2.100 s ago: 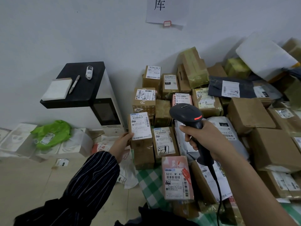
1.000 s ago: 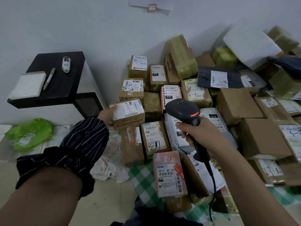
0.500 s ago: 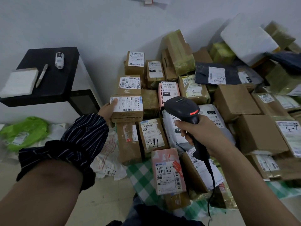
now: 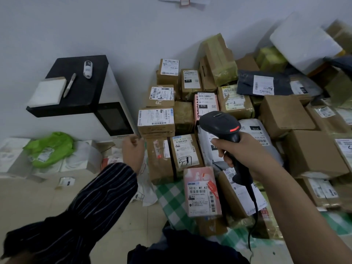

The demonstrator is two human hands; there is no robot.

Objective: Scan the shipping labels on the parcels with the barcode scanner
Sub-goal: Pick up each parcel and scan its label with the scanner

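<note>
Because a label can only be read face-on, most of the parcels [image 4: 285,115] seen from the head camera lie with their printed sides turned upward, heaped against the wall [image 4: 114,25] behind the barcode scanner [image 4: 221,126]. The right hand [image 4: 245,153] is wrapped firmly round the scanner's handle, so its head tips forward and down over the pile, while the cable [image 4: 254,216] trails back toward the person. Left of the scanner sits a brown box [image 4: 156,130] with its shipping label [image 4: 155,117] lying flat and level, probably the one meant for the beam. Further left and slightly nearer, the left hand [image 4: 133,151] hovers just beside that box, fingers loosely curled and gripping nothing, seemingly ready to steady or turn it.
</note>
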